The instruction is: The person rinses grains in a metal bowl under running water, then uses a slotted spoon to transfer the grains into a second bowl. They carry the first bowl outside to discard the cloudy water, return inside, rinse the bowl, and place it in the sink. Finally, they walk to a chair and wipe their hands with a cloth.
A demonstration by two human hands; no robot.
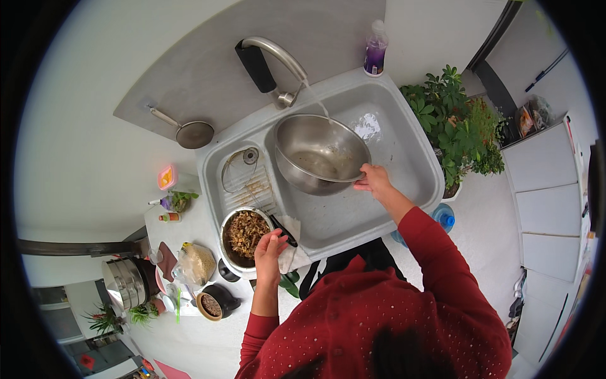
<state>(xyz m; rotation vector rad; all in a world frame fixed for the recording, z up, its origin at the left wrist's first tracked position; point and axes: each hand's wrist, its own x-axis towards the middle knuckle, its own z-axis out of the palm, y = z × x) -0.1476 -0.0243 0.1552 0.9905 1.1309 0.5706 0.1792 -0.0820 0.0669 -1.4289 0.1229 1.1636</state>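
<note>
My right hand point(374, 181) grips the rim of a large stainless steel bowl point(307, 177), tilted in the big basin of a grey sink point(341, 222). Water runs from the curved faucet point(279, 47) into the bowl, where a little cloudy liquid lies. My left hand point(270, 253) is raised with bent fingers beside a smaller metal bowl point(246, 234) of brown chopped food; nothing shows in it. Close to its fingertips lies the black handle point(284, 232) of a wire strainer, whose round wire frame point(232, 173) rests in the small basin. A pale cloth point(292, 256) hangs over the sink's front edge.
A purple-labelled bottle point(375, 52) stands at the sink's back corner. A fine-mesh strainer point(195, 134) hangs on the wall. Potted plants point(450, 123) and a blue water jug point(443, 217) are right of the sink. At left are a bag of grains point(196, 263) and a dark pot point(218, 302).
</note>
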